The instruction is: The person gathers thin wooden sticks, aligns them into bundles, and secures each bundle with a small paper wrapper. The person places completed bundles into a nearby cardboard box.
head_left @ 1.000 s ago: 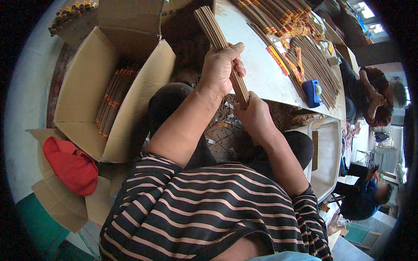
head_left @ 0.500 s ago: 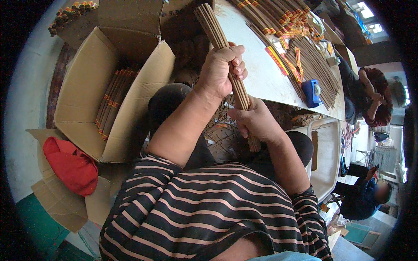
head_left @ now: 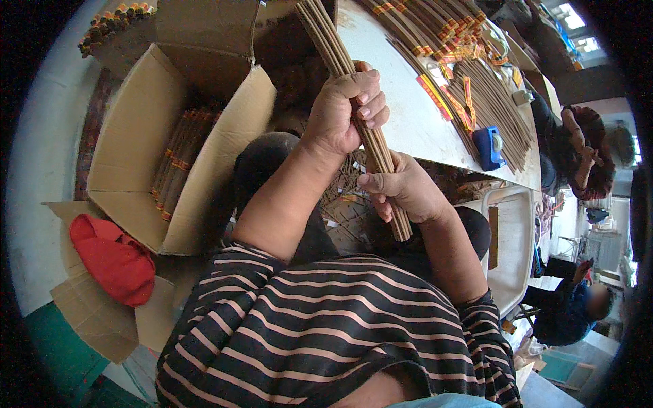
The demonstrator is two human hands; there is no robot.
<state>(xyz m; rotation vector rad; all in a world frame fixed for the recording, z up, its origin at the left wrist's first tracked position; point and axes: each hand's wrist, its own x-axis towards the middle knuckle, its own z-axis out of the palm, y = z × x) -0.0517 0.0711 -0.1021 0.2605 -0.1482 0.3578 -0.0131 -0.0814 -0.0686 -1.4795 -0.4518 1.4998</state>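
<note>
A bundle of thin brown incense sticks (head_left: 328, 42) slants across the middle, its top end farther off and to the left, its lower end near my knees. My left hand (head_left: 345, 102) is wrapped round the bundle just above its middle, with the fingers curled over the right side. Lower down, my right hand (head_left: 408, 189) grips the same bundle between thumb and fingers. The stick ends show below that hand, roughly level with each other. No paper band shows on this bundle.
A white table (head_left: 388, 81) holds loose sticks (head_left: 500, 102), banded bundles (head_left: 435, 24), red-and-yellow strips (head_left: 434, 95) and a blue tape dispenser (head_left: 488, 148). An open cardboard box (head_left: 129, 136) with banded bundles stands left, near a red cloth (head_left: 112, 258). Two people are at right.
The bundle's top end has shifted slightly up and left. Its lower end shows a little lower. The fingers of my right hand have loosened slightly round it.
</note>
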